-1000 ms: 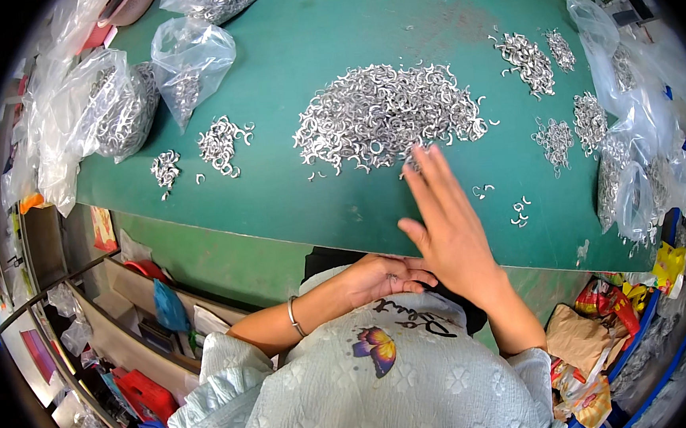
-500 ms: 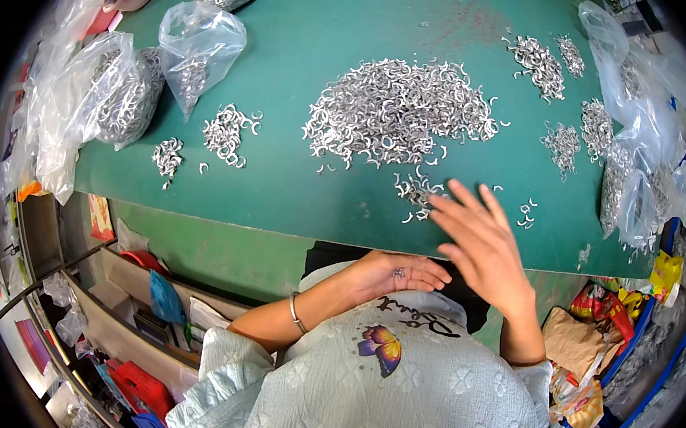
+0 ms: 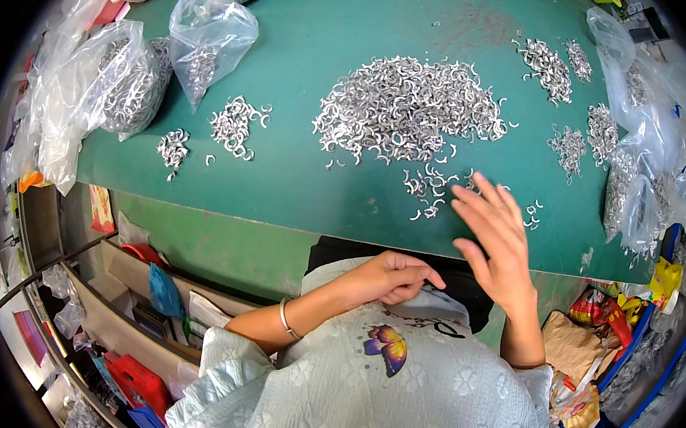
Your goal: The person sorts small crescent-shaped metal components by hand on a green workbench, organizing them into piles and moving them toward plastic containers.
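Here, right hand point(image 3: 497, 239) flat, fingers spread, empty, beside a small cluster of metal clips point(image 3: 427, 188) near worktop point(image 3: 341, 190) edge; careless sweep likely spilling some off.

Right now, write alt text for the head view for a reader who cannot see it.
A person's open right hand hovers at the near edge of a green table, beside a small cluster of C-shaped metal clips below a large clip pile. The left hand rests curled against their pale blue top. Clear plastic bags of clips line both sides.

Silver metal clips point(image 3: 407, 110), green table point(image 3: 308, 49)
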`<state>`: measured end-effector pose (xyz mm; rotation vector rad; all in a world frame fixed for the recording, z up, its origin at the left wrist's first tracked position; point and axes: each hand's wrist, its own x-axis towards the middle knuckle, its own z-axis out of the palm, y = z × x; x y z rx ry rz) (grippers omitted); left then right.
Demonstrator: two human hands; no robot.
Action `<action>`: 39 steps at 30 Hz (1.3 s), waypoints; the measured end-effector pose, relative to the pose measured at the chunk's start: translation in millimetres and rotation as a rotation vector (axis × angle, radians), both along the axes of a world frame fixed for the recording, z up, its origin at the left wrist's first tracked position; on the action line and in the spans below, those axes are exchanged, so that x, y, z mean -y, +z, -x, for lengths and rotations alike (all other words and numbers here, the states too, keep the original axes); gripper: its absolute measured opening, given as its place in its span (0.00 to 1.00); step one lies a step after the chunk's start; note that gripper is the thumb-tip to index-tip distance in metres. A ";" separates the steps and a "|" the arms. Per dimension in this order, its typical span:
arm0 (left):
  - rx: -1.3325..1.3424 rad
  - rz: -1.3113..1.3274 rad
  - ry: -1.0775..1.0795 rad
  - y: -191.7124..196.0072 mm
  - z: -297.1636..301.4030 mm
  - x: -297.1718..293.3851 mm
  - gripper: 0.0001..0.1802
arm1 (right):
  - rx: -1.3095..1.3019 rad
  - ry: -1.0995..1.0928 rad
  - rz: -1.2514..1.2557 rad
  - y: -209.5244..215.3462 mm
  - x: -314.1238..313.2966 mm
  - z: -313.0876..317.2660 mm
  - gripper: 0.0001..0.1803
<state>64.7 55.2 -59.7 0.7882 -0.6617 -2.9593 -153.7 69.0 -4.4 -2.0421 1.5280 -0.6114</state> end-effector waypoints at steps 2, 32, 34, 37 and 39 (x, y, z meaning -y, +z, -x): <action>0.041 0.211 -0.033 12.0 -3.7 1.8 0.17 | 0.008 0.072 -0.044 5.7 2.9 -12.1 0.20; 0.787 1.829 0.393 33.7 11.9 52.9 0.07 | -0.020 -0.123 0.152 -13.3 5.5 -1.2 0.16; 0.720 1.828 0.394 32.8 18.7 51.2 0.07 | -0.139 -0.137 0.160 -7.9 13.4 -14.9 0.18; 0.746 1.834 0.349 25.3 28.3 54.8 0.07 | -0.282 -0.102 0.124 -8.6 17.1 -22.8 0.21; 0.734 1.844 0.342 27.1 28.1 58.5 0.07 | -0.294 -0.084 0.092 -5.3 11.1 -26.6 0.21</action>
